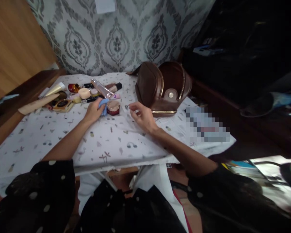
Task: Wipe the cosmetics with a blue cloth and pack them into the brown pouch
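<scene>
- Fingers (pixel 99 105) of the left hand (pixel 94 111) bunch a small blue cloth (pixel 104 106) against a squat dark-red jar with a gold lid (pixel 113 107).
- Right hand (pixel 143 116), right of the jar: fingers half-curled; pinching anything, I cannot tell.
- A hard wipe could topple the unsteadied jar.
- White printed cover on the bench (pixel 111 142); grey damask wallpaper (pixel 116 42) behind the jar.

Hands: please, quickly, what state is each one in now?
Left hand: shut on the cloth, beside the jar.
Right hand: open, nothing seen in it.
</scene>
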`<act>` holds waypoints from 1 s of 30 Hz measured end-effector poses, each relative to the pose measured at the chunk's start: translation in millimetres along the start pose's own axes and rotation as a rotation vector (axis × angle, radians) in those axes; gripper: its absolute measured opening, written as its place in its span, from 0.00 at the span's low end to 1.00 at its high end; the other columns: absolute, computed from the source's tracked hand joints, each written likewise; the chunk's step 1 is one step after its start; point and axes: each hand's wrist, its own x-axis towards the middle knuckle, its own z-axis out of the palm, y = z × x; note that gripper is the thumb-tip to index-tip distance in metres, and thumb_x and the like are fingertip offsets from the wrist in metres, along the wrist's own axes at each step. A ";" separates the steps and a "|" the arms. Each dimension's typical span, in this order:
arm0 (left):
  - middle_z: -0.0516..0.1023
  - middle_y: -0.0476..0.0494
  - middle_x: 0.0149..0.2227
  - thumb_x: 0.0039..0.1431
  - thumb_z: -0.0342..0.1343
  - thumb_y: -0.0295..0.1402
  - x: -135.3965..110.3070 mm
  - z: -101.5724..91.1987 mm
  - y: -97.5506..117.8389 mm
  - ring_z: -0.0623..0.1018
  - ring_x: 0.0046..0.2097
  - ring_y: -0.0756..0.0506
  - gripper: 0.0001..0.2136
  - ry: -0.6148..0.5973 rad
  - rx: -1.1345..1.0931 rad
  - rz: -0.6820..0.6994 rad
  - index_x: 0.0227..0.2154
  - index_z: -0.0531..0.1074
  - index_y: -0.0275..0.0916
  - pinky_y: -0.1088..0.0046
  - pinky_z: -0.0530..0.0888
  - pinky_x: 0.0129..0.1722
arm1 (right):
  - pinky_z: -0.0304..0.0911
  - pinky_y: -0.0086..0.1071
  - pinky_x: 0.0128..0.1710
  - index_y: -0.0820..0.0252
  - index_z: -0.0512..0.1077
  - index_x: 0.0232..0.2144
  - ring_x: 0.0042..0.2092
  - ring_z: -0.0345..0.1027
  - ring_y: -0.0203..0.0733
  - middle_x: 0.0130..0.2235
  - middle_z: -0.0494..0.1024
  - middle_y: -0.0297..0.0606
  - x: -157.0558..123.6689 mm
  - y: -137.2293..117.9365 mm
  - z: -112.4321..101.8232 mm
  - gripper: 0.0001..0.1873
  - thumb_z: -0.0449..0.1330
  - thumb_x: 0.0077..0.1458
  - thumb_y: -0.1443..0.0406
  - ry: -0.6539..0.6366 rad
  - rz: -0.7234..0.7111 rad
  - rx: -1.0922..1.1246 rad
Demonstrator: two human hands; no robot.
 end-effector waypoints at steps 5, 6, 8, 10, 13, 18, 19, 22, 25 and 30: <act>0.72 0.49 0.29 0.62 0.50 0.37 2.8 6.8 -10.2 0.69 0.32 0.45 0.08 0.016 0.131 0.024 0.35 0.71 0.39 0.70 0.67 0.36 | 0.68 0.37 0.40 0.62 0.73 0.47 0.41 0.72 0.45 0.43 0.79 0.44 -36.5 11.1 -33.6 0.17 0.56 0.54 0.69 -0.085 -0.028 -0.283; 0.72 0.49 0.28 0.62 0.50 0.37 3.0 7.7 -11.7 0.69 0.32 0.45 0.08 0.021 0.138 0.030 0.35 0.70 0.39 0.70 0.67 0.36 | 0.68 0.37 0.40 0.62 0.73 0.47 0.40 0.72 0.45 0.42 0.79 0.45 -39.4 11.3 -35.6 0.18 0.55 0.54 0.69 -0.090 -0.031 -0.312; 0.72 0.48 0.28 0.63 0.50 0.38 3.2 8.7 -13.6 0.70 0.32 0.45 0.09 0.028 0.151 0.038 0.36 0.70 0.39 0.70 0.68 0.38 | 0.67 0.37 0.39 0.63 0.73 0.47 0.39 0.72 0.45 0.41 0.79 0.45 -40.8 10.9 -35.6 0.17 0.54 0.55 0.70 -0.089 -0.041 -0.347; 0.72 0.47 0.29 0.64 0.49 0.39 3.6 9.0 -14.8 0.71 0.34 0.44 0.10 0.024 0.167 0.028 0.37 0.71 0.39 0.69 0.69 0.40 | 0.67 0.37 0.39 0.63 0.73 0.47 0.39 0.72 0.45 0.41 0.79 0.45 -39.0 10.6 -32.5 0.17 0.54 0.55 0.69 -0.098 -0.068 -0.376; 0.74 0.45 0.32 0.65 0.49 0.39 5.8 9.3 -17.7 0.74 0.38 0.42 0.10 0.002 0.189 -0.001 0.39 0.71 0.38 0.65 0.70 0.46 | 0.67 0.37 0.39 0.62 0.73 0.46 0.39 0.71 0.44 0.40 0.79 0.44 -36.3 11.9 -28.4 0.16 0.53 0.56 0.69 -0.094 -0.096 -0.411; 0.75 0.43 0.35 0.65 0.50 0.40 11.4 13.0 -29.3 0.74 0.45 0.40 0.11 0.007 0.100 0.015 0.40 0.71 0.38 0.64 0.68 0.51 | 0.67 0.38 0.40 0.62 0.73 0.46 0.40 0.72 0.45 0.41 0.79 0.45 -36.9 13.5 -27.6 0.16 0.53 0.56 0.69 -0.058 -0.083 -0.429; 0.75 0.43 0.34 0.65 0.51 0.41 12.3 14.0 -31.8 0.74 0.45 0.40 0.11 0.016 0.079 0.023 0.39 0.71 0.38 0.64 0.69 0.51 | 0.67 0.38 0.40 0.62 0.73 0.45 0.40 0.72 0.45 0.41 0.79 0.45 -37.1 13.3 -27.7 0.16 0.53 0.56 0.69 -0.055 -0.080 -0.430; 0.74 0.43 0.33 0.65 0.52 0.42 13.1 16.2 -37.5 0.75 0.45 0.39 0.12 0.040 0.034 0.038 0.37 0.71 0.37 0.63 0.69 0.51 | 0.67 0.38 0.40 0.62 0.73 0.45 0.41 0.72 0.45 0.40 0.79 0.44 -37.2 12.5 -27.5 0.15 0.54 0.56 0.69 -0.059 -0.072 -0.427; 0.73 0.44 0.32 0.64 0.54 0.42 11.7 16.2 -38.5 0.75 0.44 0.40 0.12 0.064 -0.002 0.045 0.36 0.71 0.37 0.63 0.69 0.51 | 0.68 0.38 0.40 0.61 0.74 0.46 0.40 0.72 0.45 0.40 0.80 0.43 -36.9 12.3 -26.9 0.15 0.54 0.56 0.68 -0.062 -0.061 -0.424; 0.73 0.45 0.31 0.64 0.55 0.44 8.4 12.4 -32.6 0.74 0.43 0.41 0.13 0.061 -0.035 0.030 0.35 0.71 0.38 0.64 0.69 0.49 | 0.67 0.36 0.38 0.62 0.75 0.44 0.39 0.72 0.44 0.39 0.80 0.43 -36.1 12.6 -26.3 0.15 0.55 0.55 0.69 -0.049 -0.076 -0.419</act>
